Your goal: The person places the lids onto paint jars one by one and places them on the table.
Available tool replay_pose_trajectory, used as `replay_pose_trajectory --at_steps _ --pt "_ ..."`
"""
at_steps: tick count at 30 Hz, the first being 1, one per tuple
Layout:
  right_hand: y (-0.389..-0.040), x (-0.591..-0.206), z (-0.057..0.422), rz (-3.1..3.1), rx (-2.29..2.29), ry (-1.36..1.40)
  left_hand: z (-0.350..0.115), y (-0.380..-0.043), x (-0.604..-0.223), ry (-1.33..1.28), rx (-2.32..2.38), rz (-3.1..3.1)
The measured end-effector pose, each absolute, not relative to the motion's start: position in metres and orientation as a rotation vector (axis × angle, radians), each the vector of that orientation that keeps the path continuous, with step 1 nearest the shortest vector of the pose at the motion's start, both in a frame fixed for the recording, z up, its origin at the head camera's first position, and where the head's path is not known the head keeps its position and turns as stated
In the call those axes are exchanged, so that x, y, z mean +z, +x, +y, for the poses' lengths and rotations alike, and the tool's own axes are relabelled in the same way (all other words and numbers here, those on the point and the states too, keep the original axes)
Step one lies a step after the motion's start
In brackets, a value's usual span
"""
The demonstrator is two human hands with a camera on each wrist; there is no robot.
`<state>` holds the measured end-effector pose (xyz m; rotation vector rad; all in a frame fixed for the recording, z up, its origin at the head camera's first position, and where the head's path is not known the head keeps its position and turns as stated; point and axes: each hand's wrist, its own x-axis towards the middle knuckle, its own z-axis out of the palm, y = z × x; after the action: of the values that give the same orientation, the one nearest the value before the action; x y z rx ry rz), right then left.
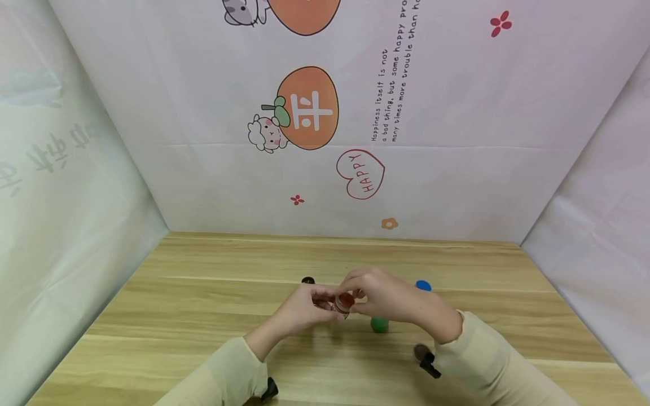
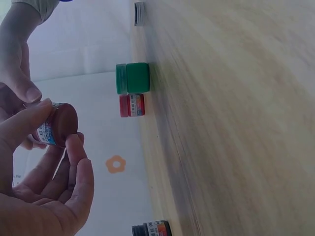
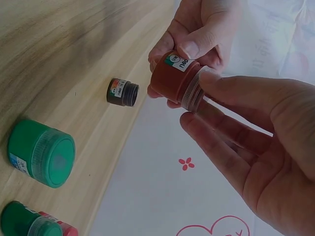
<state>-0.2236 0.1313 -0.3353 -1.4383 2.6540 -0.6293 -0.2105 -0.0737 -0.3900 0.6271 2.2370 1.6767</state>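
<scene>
Both hands meet at a reddish-brown paint jar held up over the table. My left hand grips the jar's body, thumb on one side and fingers on the other; the jar's base faces the left wrist camera. At the other end, my right hand pinches the clear ridged lid between thumb and fingers. The lid sits on the jar's mouth, tilted along with it. In the right wrist view, a white label with a green patch shows on the body.
A larger green jar stands near the right hand, with a smaller green jar and a red jar by it. A small dark jar is behind the left hand. A blue-topped item lies beyond the right forearm.
</scene>
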Motion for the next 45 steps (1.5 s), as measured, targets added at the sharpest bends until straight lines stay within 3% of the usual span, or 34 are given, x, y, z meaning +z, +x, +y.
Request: replay_pose_trajectory --at_steps 7,29,39,45 --pt "-0.224 -0.335 0.132 2.688 -0.649 -1.382 -0.074 -0.219 -0.407 0.544 1.674 2.252" --pt "-0.223 -0.339 0.130 2.817 -0.603 -1.269 -0.073 -0.217 -0.403 0.538 1.727 2.234" --pt "-0.228 -0.337 0.139 2.642 -0.622 -1.601 -0.077 -0.220 -0.405 0.503 1.724 2.247" --pt "-0.227 -0.337 0.138 2.633 -0.647 -1.518 -0.076 -0.219 -0.408 0.537 1.719 2.241"
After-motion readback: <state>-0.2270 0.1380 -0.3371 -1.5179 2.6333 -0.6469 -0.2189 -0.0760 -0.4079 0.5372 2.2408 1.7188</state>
